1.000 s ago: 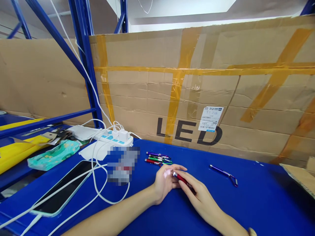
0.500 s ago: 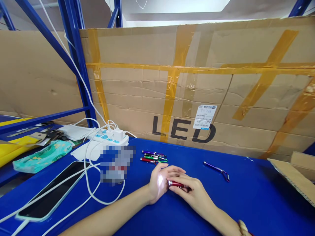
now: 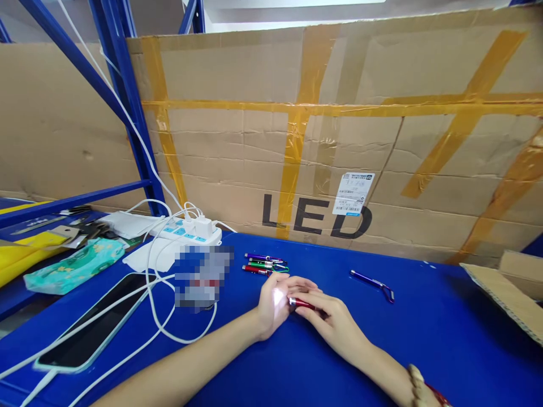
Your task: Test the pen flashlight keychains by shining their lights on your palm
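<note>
Blue table (image 3: 271, 373), shiny top, bearing the items below.

Beaded bracelet (image 3: 416, 384), pale, on the right wrist.

Right hand (image 3: 337, 322): thumb and fingers clamped on a red flashlight (image 3: 302, 303), silver end toward the left palm; its rear part is hidden in the grip.

Left hand (image 3: 268, 311): palm open toward the flashlight, fingers extended and lying close together, tips partly behind the right hand; whether the two hands touch, cannot tell. Bright white spot of light on the palm.

Phone (image 3: 95, 322), dark screen, pale case, lying at left; white cable (image 3: 160, 316) looping across and beside it.

Blurred patch (image 3: 203, 280), contents unreadable, between phone and left hand.

Purple flashlight (image 3: 368, 277) with clip, lying alone to the right of the hands.

Three small flashlights side by side, just beyond the left hand: one red (image 3: 254, 270), one green (image 3: 263, 264), one purple (image 3: 261, 258).

Teal packet (image 3: 76, 267), far left.

Open carton (image 3: 503, 297), right edge, flap outward.

White power strip (image 3: 207, 240), plugs fitted.

Cardboard panel (image 3: 229, 164), upright at the back, taped, lettered "LED", with white label (image 3: 353, 194).

Blue metal rack (image 3: 127, 102), left of the panel.
</note>
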`<state>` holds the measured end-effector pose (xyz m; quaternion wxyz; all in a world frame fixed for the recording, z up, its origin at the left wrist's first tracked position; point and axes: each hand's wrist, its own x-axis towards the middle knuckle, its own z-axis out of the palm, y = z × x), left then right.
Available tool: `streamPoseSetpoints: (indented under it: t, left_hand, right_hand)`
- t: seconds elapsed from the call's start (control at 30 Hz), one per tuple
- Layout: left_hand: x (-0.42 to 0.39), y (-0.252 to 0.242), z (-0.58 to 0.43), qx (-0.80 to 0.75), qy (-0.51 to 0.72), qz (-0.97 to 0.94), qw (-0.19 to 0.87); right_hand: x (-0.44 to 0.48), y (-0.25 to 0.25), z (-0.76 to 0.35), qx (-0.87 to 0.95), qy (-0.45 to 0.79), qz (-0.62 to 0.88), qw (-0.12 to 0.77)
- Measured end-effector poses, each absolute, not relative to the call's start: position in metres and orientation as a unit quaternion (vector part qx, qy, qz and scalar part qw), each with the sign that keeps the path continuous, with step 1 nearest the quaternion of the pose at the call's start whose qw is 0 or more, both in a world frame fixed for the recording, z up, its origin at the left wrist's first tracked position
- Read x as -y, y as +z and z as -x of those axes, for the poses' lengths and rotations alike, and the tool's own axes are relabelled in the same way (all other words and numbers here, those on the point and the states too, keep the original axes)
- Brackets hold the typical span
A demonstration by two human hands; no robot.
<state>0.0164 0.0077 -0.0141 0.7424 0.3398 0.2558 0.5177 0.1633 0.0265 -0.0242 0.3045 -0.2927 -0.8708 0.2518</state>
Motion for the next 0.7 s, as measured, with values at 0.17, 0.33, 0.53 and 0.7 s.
streamPoseSetpoints:
  t: [0.17, 0.33, 0.53, 0.7]
  left_hand:
    - [-0.0076, -0.0157, -0.0156, -0.252, 0.512, -0.357, 0.739]
    - [-0.0087, -0.0142, -0.0134, -0.287, 0.567, -0.389, 0.666]
    - [-0.0103, -0.0114, -0.0113, -0.313, 0.587, -0.339, 0.666]
    - [-0.0095, -0.0117, -0.0114, -0.310, 0.575, -0.351, 0.671]
  right_hand:
    - [-0.0278, -0.0239, -0.1637, 0.866, 0.258, 0.300, 0.307]
    - [-0.0266, -0.0221, -0.1643, 0.867, 0.274, 0.313, 0.275]
    - [-0.0256, -0.0200, -0.1636, 0.872, 0.264, 0.323, 0.254]
    - [-0.0260, -0.0201, -0.1629, 0.868, 0.268, 0.330, 0.256]
